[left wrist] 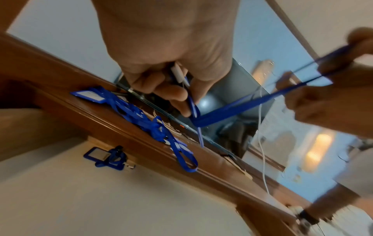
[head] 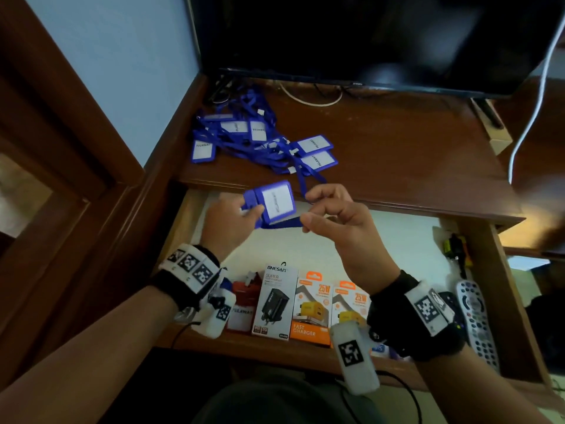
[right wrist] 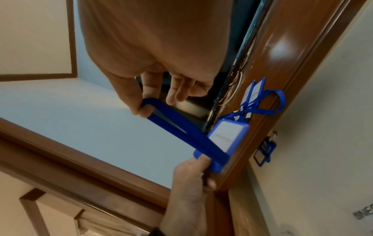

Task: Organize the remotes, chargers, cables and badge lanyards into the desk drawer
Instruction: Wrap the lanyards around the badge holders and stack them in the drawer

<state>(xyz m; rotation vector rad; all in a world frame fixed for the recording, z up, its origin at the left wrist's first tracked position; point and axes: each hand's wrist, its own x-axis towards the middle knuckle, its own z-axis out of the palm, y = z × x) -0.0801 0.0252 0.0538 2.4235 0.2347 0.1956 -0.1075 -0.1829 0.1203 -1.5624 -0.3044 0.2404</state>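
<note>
Our left hand (head: 227,223) grips the stiff, light badge holder (head: 276,201); just right of it, our right hand (head: 331,211) pinches its limp strap (right wrist: 177,126). We judge the strap tangles easily, so we'd hold the holder and fold the strap against it.

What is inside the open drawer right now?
In the drawer: three charger boxes, a remote, one badge lanyard at the back. The wrists cover part of the front row.

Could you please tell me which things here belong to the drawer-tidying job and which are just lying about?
Job: badge holder and its strap in both hands; lanyard pile; charger boxes; remote; drawer.
Lying about: television; white cable.
</note>
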